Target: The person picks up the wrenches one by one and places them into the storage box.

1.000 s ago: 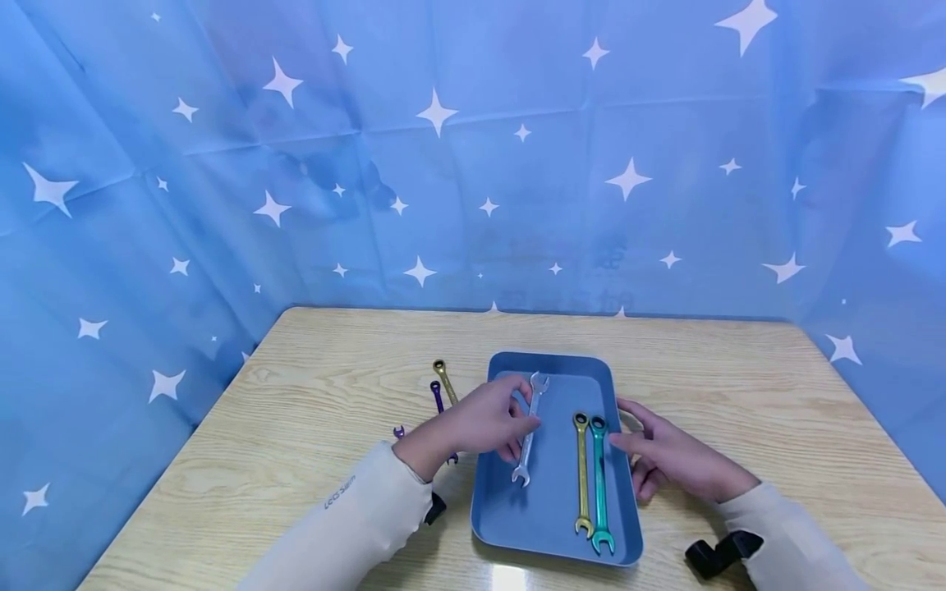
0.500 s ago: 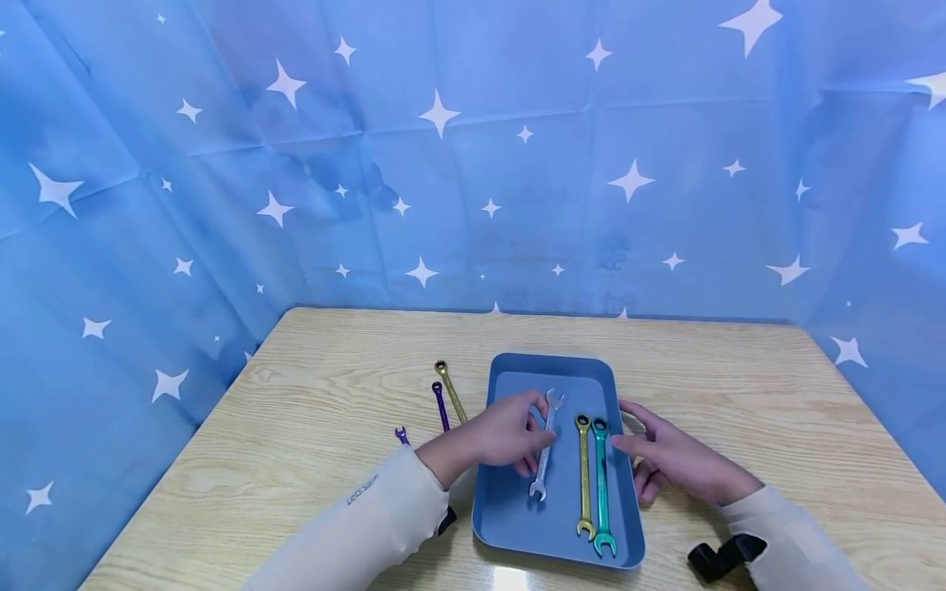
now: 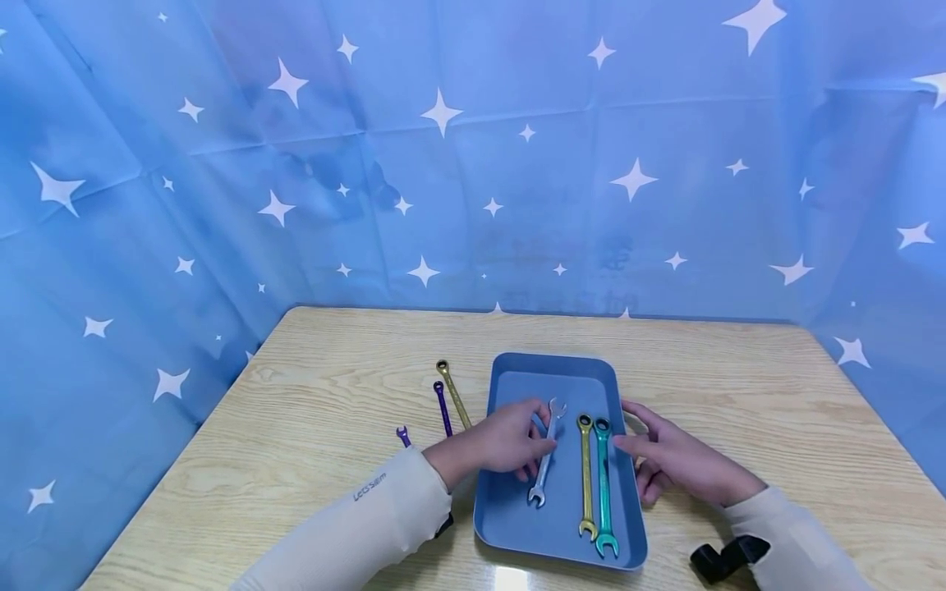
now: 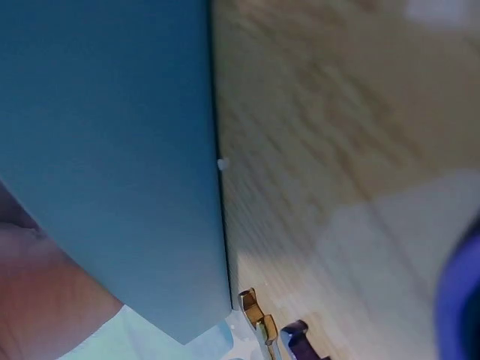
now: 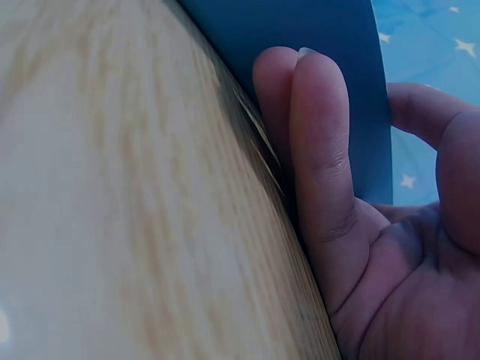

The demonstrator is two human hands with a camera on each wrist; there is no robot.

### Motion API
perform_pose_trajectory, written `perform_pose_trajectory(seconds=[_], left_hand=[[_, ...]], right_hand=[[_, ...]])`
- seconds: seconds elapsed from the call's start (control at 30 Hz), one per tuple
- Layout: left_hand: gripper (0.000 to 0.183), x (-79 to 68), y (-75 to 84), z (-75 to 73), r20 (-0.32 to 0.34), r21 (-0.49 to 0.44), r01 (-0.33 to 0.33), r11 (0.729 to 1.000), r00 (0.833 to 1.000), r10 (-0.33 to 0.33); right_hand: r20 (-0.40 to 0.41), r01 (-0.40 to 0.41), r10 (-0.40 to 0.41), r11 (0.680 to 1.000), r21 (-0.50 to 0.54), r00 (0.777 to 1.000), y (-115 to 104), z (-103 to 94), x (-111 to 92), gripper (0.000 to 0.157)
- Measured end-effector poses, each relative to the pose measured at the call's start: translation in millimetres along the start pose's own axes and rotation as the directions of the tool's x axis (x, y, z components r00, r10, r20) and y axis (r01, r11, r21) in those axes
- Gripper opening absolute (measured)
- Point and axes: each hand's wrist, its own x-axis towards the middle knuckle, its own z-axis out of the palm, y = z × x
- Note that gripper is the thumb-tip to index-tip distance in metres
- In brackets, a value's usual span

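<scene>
My left hand (image 3: 510,439) is over the blue tray (image 3: 532,533) and pinches a silver open-end wrench (image 3: 545,464), which slants slightly. To its right, inside the tray, a gold combination wrench (image 3: 586,476) and a green combination wrench (image 3: 603,484) lie side by side. My right hand (image 3: 676,460) holds the tray's right side, thumb at the rim. In the right wrist view, fingers (image 5: 322,142) rest against the outer wall. The left wrist view mostly has the tray wall (image 4: 112,150), with part of the hand (image 4: 45,292) behind it.
Left of the tray on the wooden table (image 3: 325,386) lie another gold wrench (image 3: 453,394), a purple wrench (image 3: 443,406) and a second purple end (image 3: 402,435), partly hidden by the left arm. A blue star-patterned curtain (image 3: 458,189) hangs behind the table.
My left hand has moved right with the silver wrench, then slightly toward the near side, bringing it closer to the gold wrench in the tray. The right hand stays at the tray's side.
</scene>
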Motion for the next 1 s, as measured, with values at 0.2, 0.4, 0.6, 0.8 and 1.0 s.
perform_pose_trajectory(seconds=[0.2,0.4,0.6,0.8,1.0], left_hand=[[0.015,1.4,2.6,2.3,0.009,0.045,0.035,0.998,0.999,-0.036],[0.014,2.4,4.9,4.4,0.013,0.078,0.057,0.995,0.998,-0.058],[0.014,3.7,6.8,6.0,0.016,0.096,0.08,0.992,0.997,-0.082],[0.015,5.3,8.8,8.1,0.025,0.086,0.104,0.991,0.994,-0.107],[0.016,6.9,11.9,10.0,0.027,0.068,0.122,0.99,0.992,-0.124]], right_hand=[[-0.005,-0.01,0.01,1.0,-0.006,1.0,0.4,0.7,0.2,0.086],[0.0,-0.009,0.009,1.0,-0.003,1.0,-0.5,0.6,0.3,0.087],[0.009,-0.004,0.004,1.0,0.003,1.0,0.4,0.0,0.9,0.086],[0.02,0.007,-0.007,1.0,0.016,1.0,2.3,-0.8,1.6,0.086],[0.033,0.022,-0.023,0.999,0.025,0.999,1.6,-0.6,1.0,0.084]])
